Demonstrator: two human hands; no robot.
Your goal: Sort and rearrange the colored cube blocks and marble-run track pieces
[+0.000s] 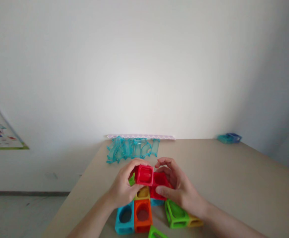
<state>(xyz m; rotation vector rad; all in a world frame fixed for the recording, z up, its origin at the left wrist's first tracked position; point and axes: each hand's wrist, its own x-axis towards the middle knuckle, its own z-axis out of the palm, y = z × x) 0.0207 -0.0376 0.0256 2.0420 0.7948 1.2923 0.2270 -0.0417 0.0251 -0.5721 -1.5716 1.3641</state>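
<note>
My left hand is closed round a red cube block with a hollow face, its thumb below and fingers over the top. Beside it, my right hand has its thumb and fingers round another red block, which sits on top of a blue block. The two red blocks look side by side; whether they touch is unclear. Under my left hand is a yellow block. Nearer me stand a light blue block and an orange block, side by side. A green piece shows partly behind my left fingers.
A green block and a yellow piece lie below my right wrist. Another green piece is at the bottom edge. Clear teal track pieces are heaped at the back; teal and blue pieces sit at the far right corner.
</note>
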